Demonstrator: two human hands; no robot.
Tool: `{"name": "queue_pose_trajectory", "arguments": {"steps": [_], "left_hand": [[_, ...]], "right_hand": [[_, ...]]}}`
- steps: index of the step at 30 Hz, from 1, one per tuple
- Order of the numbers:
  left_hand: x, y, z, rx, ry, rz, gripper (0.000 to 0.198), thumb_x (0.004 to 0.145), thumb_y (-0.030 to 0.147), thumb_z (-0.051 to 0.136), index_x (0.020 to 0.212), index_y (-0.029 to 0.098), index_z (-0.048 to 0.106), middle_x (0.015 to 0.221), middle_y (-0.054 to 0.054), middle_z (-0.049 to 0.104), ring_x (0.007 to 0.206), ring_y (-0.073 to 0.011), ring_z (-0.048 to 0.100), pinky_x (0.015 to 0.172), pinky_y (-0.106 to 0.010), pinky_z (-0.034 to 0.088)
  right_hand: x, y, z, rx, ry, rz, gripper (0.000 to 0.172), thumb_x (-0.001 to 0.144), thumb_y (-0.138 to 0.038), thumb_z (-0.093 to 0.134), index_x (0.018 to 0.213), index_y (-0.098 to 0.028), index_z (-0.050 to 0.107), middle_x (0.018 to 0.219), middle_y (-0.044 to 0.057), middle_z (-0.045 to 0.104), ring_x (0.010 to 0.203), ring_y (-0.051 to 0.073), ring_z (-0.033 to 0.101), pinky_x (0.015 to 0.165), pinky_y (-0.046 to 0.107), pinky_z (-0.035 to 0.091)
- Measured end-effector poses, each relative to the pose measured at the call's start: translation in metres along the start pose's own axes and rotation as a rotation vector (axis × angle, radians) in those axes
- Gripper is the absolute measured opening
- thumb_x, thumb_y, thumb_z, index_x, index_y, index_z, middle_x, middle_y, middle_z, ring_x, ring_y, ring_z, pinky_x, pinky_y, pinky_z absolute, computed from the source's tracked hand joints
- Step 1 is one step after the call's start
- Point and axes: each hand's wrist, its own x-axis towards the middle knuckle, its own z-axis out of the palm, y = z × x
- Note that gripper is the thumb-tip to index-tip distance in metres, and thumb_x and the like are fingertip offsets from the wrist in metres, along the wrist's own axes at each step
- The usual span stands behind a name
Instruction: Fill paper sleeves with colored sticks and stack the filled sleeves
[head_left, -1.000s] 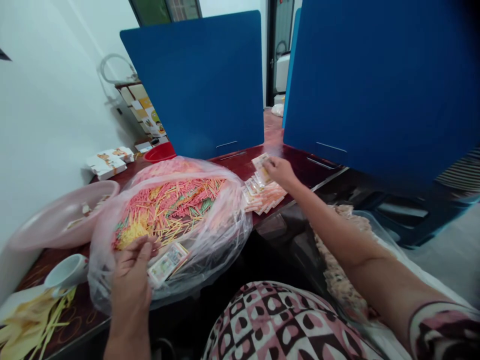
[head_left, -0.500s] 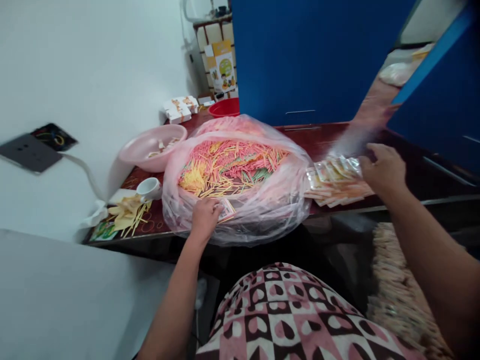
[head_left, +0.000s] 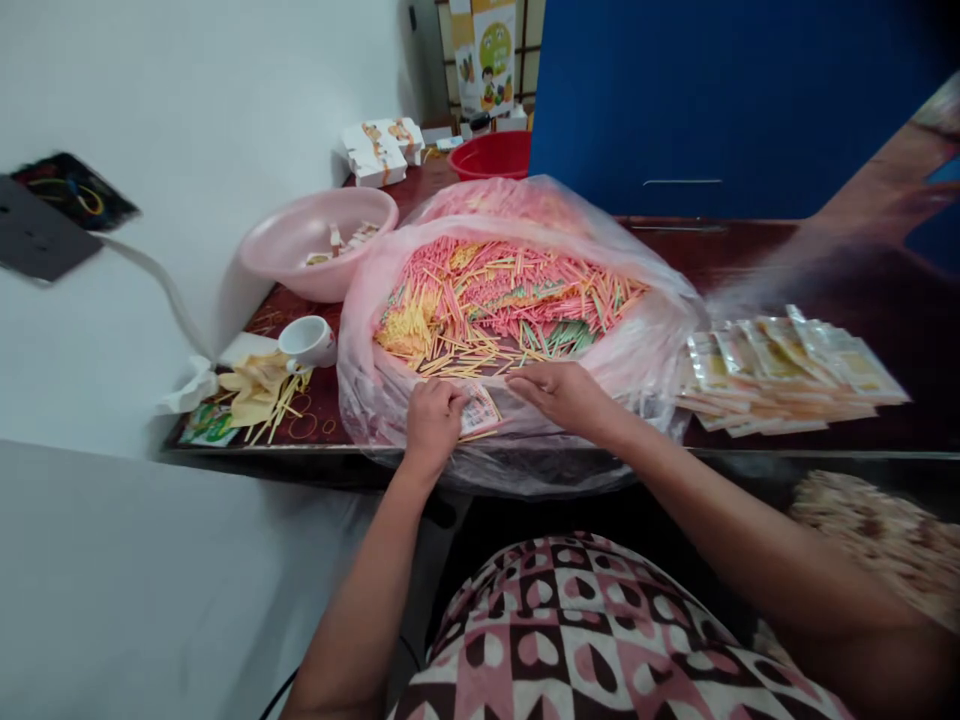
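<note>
My left hand (head_left: 433,428) pinches a small printed packet (head_left: 480,408) at the front rim of a big clear plastic bag (head_left: 525,460). Just right of the packet is my right hand (head_left: 564,398), its fingers pressed together close to the packet's upper edge. What those fingertips hold, if anything, is too small to make out. Inside the bag lies a heap of thin pink, yellow and green sticks (head_left: 495,290), with loose yellow ones nearest my hands. Overlapping rows of filled packets (head_left: 787,370) lie on the table right of the bag.
A pink basin (head_left: 300,240) with small pieces inside stands left of the bag. A white cup (head_left: 307,342), yellow sticks (head_left: 276,410) and white boxes (head_left: 379,150) sit along the wall. Behind are a red basin (head_left: 487,158) and a blue panel (head_left: 675,100).
My right hand has come left from the rows of packets to beside my left hand. The left hand still holds the small packet. The camera view has shifted.
</note>
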Motion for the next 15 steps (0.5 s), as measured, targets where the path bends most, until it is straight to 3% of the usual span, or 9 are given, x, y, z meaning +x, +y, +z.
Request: {"name": "queue_pose_trajectory", "arguments": {"steps": [3,7,15], "left_hand": [[-0.007,0.000,-0.003,-0.048,0.111,0.044,0.023,0.097,0.034,0.064,0.076,0.022,0.066,0.081,-0.005,0.065,0.086,-0.0244,0.058,0.082,-0.037,0.042],[-0.010,0.002,-0.007,0.004,0.216,0.138,0.031,0.101,0.043,0.060,0.080,0.022,0.067,0.082,-0.006,0.066,0.085,-0.0247,0.057,0.081,-0.037,0.039],[-0.010,-0.003,-0.006,0.006,0.162,0.131,0.032,0.101,0.045,0.057,0.083,0.022,0.069,0.084,-0.007,0.069,0.088,-0.0256,0.060,0.085,-0.039,0.040]], "right_hand": [[0.019,-0.006,0.016,-0.040,-0.083,0.037,0.047,0.100,-0.053,0.055,0.076,-0.019,0.076,0.073,0.006,0.072,0.071,0.019,0.063,0.067,0.029,0.039],[0.034,-0.009,0.031,0.134,-0.142,0.074,0.046,0.094,-0.056,0.061,0.072,-0.018,0.073,0.068,0.002,0.065,0.067,0.015,0.056,0.063,0.027,0.035],[0.032,-0.004,0.051,0.323,-0.141,0.151,0.026,0.088,-0.040,0.065,0.074,-0.018,0.070,0.064,-0.002,0.058,0.063,0.012,0.047,0.060,0.025,0.034]]}}
